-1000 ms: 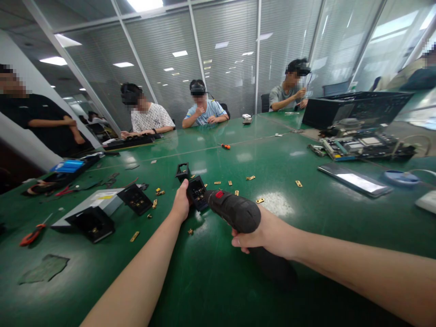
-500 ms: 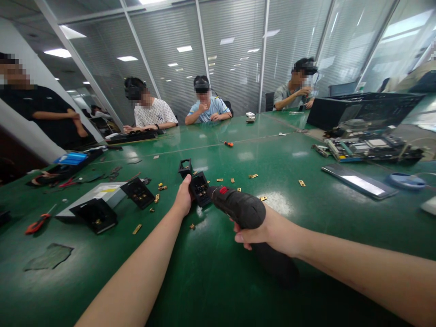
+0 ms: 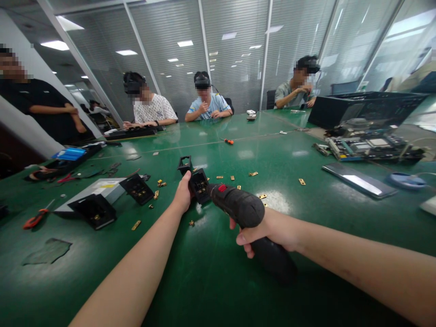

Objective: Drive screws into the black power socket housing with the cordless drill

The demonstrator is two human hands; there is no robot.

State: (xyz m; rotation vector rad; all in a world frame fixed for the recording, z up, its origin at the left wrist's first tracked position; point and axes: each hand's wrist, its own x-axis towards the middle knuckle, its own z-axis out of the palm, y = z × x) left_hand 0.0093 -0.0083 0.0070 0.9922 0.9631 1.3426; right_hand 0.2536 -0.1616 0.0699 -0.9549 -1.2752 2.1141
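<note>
Black matte electric screwdriver with a red switch [image 3: 238,206] is gripped by the right hand [image 3: 269,229]; its tip meets a small square black plastic housing [image 3: 199,185], pinched by the left hand [image 3: 183,194] on the glossy green counter [image 3: 306,209], among scattered flat brass pieces [image 3: 252,173].

Both bare forearms reach forward and converge toward the middle. The left hand [image 3: 183,196] is stretched far out, wrist straight, thumb up and fingers wrapped out of sight on the far side. The right hand [image 3: 269,231], nearer and lower, is curled in a closed fist, its fingers [image 3: 243,239] folded underneath, knuckles turned left.
</note>
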